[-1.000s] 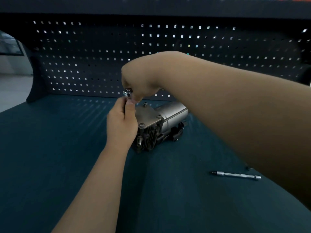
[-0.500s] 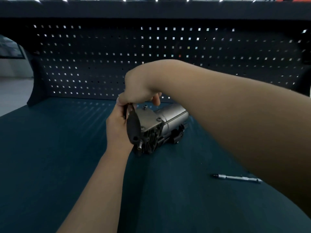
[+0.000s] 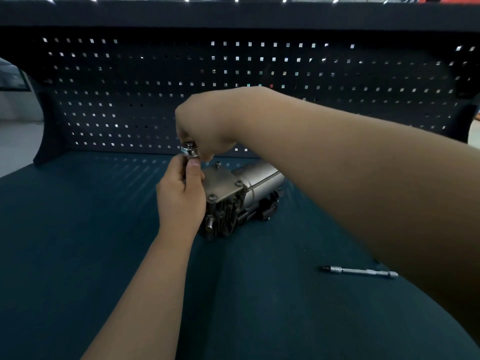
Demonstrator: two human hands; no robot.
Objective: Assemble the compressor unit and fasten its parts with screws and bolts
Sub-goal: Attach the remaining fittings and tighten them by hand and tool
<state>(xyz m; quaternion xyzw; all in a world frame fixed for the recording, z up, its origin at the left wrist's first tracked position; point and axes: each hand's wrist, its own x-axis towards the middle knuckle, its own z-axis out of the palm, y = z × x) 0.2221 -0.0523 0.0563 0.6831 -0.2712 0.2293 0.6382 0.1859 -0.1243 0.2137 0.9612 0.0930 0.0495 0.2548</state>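
The grey metal compressor unit (image 3: pixel 241 196) lies on the dark teal bench, its flat cover plate with bolt heads facing up. At its left corner my left hand (image 3: pixel 181 196) grips the shaft of a ratchet tool, thumb pointing up. The tool's shiny round head (image 3: pixel 189 149) shows just above that thumb. My right hand (image 3: pixel 205 128) reaches in from the right and holds the ratchet from above, fingers curled round it. The tool's handle and the bolt beneath it are hidden by both hands.
A slim silver driver bar (image 3: pixel 359 271) lies on the bench mat (image 3: pixel 78 229) to the right, partly under my right forearm. A dark pegboard (image 3: pixel 337 87) walls off the back of the bench.
The ratchet's black handle, swung down toward me half a second ago, is back out of sight and the shiny head shows again. My right hand has risen slightly. The compressor stays put.
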